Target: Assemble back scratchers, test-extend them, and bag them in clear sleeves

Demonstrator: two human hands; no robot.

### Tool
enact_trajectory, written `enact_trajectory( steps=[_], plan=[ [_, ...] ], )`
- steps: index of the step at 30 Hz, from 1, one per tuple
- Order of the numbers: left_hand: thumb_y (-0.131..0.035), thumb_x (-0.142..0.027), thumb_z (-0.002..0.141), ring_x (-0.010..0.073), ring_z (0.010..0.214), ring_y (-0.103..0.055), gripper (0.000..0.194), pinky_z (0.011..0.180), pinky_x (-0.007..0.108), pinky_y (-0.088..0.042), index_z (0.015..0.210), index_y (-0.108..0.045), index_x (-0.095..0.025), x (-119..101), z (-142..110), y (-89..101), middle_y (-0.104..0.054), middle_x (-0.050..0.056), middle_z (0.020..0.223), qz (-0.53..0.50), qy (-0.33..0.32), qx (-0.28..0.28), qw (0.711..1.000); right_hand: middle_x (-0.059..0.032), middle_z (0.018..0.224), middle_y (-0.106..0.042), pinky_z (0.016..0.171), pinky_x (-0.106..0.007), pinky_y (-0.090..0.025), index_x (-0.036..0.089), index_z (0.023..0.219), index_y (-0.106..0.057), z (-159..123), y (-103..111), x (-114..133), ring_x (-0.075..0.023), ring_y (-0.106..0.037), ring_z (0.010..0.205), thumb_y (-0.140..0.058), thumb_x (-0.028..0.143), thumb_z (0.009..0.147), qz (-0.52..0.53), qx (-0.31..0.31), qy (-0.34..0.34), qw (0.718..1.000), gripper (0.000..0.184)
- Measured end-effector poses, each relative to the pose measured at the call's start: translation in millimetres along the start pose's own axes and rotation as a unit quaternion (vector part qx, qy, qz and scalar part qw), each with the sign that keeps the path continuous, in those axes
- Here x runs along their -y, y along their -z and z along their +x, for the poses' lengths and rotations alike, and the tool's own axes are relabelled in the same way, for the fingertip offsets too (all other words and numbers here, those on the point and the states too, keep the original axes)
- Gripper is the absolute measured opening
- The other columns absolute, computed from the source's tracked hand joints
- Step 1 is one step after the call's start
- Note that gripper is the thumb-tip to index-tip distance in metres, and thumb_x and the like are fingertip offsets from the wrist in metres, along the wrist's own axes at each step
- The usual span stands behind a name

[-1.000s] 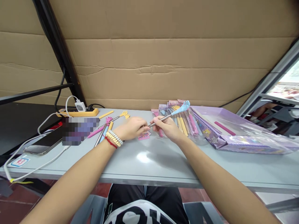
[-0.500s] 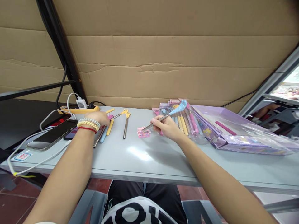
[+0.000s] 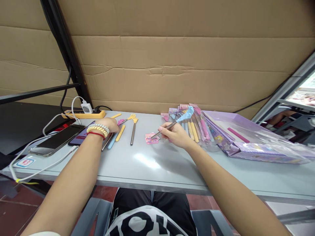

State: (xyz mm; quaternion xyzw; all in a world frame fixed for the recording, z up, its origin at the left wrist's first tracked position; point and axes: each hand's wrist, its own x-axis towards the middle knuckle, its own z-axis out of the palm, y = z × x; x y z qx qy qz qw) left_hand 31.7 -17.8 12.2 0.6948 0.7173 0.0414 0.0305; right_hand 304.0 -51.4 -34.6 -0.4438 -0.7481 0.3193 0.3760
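Note:
In my right hand (image 3: 175,134) is a back scratcher (image 3: 186,115) with a light blue claw-shaped head and a metal shaft. It is held at a tilt, head up and to the right. Below its shaft end lie small pink printed cards (image 3: 152,138). At the left, my left hand (image 3: 110,124) is curled down over a small group of handles; its fingertips are hidden. A blue handle (image 3: 113,141) and a yellow handle (image 3: 120,133) stick out beside it. Nearby are a pink claw head (image 3: 121,121) and a yellow back scratcher (image 3: 133,129).
Bagged back scratchers (image 3: 194,129) are piled beyond my right hand, next to a purple box (image 3: 261,154) with clear plastic over it. Two phones, one a dark phone (image 3: 57,141), white cables and a yellow power strip (image 3: 91,114) occupy the left. Cardboard (image 3: 172,52) closes off the back.
My left hand has shifted slightly right, and the blue and yellow handles beside it have moved right too. My right hand still holds the blue back scratcher in nearly the same place.

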Motion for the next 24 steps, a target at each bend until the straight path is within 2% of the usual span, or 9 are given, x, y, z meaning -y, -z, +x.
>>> enact_trajectory(
  steps=[2, 3, 4, 7, 9, 13, 15, 20, 24],
  plan=[
    [-0.06, -0.023, 0.06, 0.0295, 0.068, -0.065, 0.016, 0.067, 0.041, -0.05, 0.046, -0.054, -0.018, -1.7, 0.1, 0.1, -0.062, 0.01, 0.054, 0.027, 0.035, 0.101, 0.994, 0.0009, 0.057, -0.053, 0.048, -0.023, -0.033, 0.016, 0.071, -0.056, -0.4, 0.0, 0.8, -0.0077, -0.041, 0.048, -0.053, 0.051, 0.081, -0.004, 0.0, 0.001, 1.0, 0.037],
    [-0.058, -0.026, 0.064, 0.0287, 0.071, -0.065, 0.017, 0.068, 0.04, -0.05, 0.05, -0.056, -0.017, -2.1, 0.7, 0.5, -0.064, 0.011, 0.06, 0.039, 0.044, 0.132, 0.99, 0.001, 0.057, -0.053, 0.048, -0.023, -0.032, 0.016, 0.071, -0.056, -0.5, 0.1, 1.3, -0.0078, -0.041, 0.048, -0.053, 0.05, 0.081, -0.008, 0.001, 0.0, 1.0, 0.036],
    [-0.057, -0.03, 0.067, 0.0285, 0.073, -0.065, 0.018, 0.067, 0.038, -0.05, 0.054, -0.058, -0.017, -1.8, 1.8, 1.0, -0.067, 0.012, 0.066, 0.047, 0.044, 0.134, 0.989, 0.001, 0.057, -0.053, 0.048, -0.023, -0.032, 0.016, 0.071, -0.056, -0.7, 0.2, 2.1, -0.0079, -0.041, 0.048, -0.053, 0.05, 0.081, -0.012, 0.002, 0.0, 1.0, 0.035],
    [-0.055, -0.04, 0.069, 0.0308, 0.082, -0.065, 0.025, 0.066, 0.036, -0.05, 0.066, -0.064, -0.016, 2.9, 8.4, 0.9, -0.069, 0.015, 0.086, 0.061, 0.025, 0.077, 0.995, 0.0012, 0.056, -0.052, 0.049, -0.023, -0.032, 0.016, 0.071, -0.056, -1.5, 0.5, 4.9, -0.008, -0.041, 0.048, -0.052, 0.047, 0.082, -0.027, 0.003, 0.003, 1.0, 0.033],
    [-0.051, -0.042, 0.072, 0.0324, 0.087, -0.065, 0.03, 0.069, 0.036, -0.049, 0.072, -0.067, -0.016, 8.0, 14.5, -1.4, -0.069, 0.017, 0.092, 0.066, 0.012, 0.038, 0.997, 0.0014, 0.056, -0.052, 0.049, -0.023, -0.033, 0.016, 0.071, -0.056, -2.0, 0.5, 6.8, -0.008, -0.041, 0.048, -0.051, 0.046, 0.082, -0.034, 0.004, 0.002, 0.999, 0.032],
    [-0.04, -0.036, 0.079, 0.0332, 0.096, -0.064, 0.039, 0.076, 0.037, -0.048, 0.094, -0.069, -0.015, 17.1, 27.0, -11.7, -0.069, 0.018, 0.102, 0.062, 0.003, -0.071, 0.996, 0.001, 0.057, -0.053, 0.05, -0.024, -0.033, 0.016, 0.072, -0.058, -2.4, -0.1, 8.9, -0.0083, -0.041, 0.049, -0.051, 0.043, 0.082, -0.049, 0.004, 0.003, 0.999, 0.03],
    [-0.035, -0.032, 0.083, 0.0326, 0.1, -0.063, 0.041, 0.08, 0.037, -0.047, 0.104, -0.066, -0.015, 19.7, 32.7, -18.5, -0.068, 0.018, 0.108, 0.058, -0.006, -0.106, 0.993, 0.0008, 0.057, -0.053, 0.051, -0.024, -0.033, 0.016, 0.072, -0.058, -2.2, -0.4, 9.0, -0.0087, -0.041, 0.05, -0.051, 0.043, 0.082, -0.053, 0.005, 0.006, 0.999, 0.03],
    [-0.032, -0.026, 0.087, 0.0298, 0.104, -0.062, 0.042, 0.084, 0.034, -0.045, 0.111, -0.064, -0.013, 21.7, 36.8, -30.2, -0.066, 0.017, 0.112, 0.048, -0.02, -0.117, 0.992, 0.0009, 0.057, -0.052, 0.051, -0.025, -0.032, 0.016, 0.073, -0.057, -3.0, -0.3, 10.0, -0.0088, -0.041, 0.05, -0.051, 0.043, 0.082, -0.047, 0.01, -0.003, 0.999, 0.029],
    [-0.027, -0.02, 0.088, 0.0305, 0.103, -0.062, 0.044, 0.081, 0.033, -0.044, 0.107, -0.065, -0.009, 23.3, 22.0, -31.2, -0.067, 0.02, 0.107, 0.05, -0.054, -0.092, 0.993, 0.0001, 0.06, -0.053, 0.054, -0.025, -0.033, 0.015, 0.074, -0.057, -6.1, 1.4, 13.2, -0.0093, -0.042, 0.054, -0.049, 0.039, 0.083, -0.047, 0.015, 0.001, 0.999, 0.027]
  ],
)
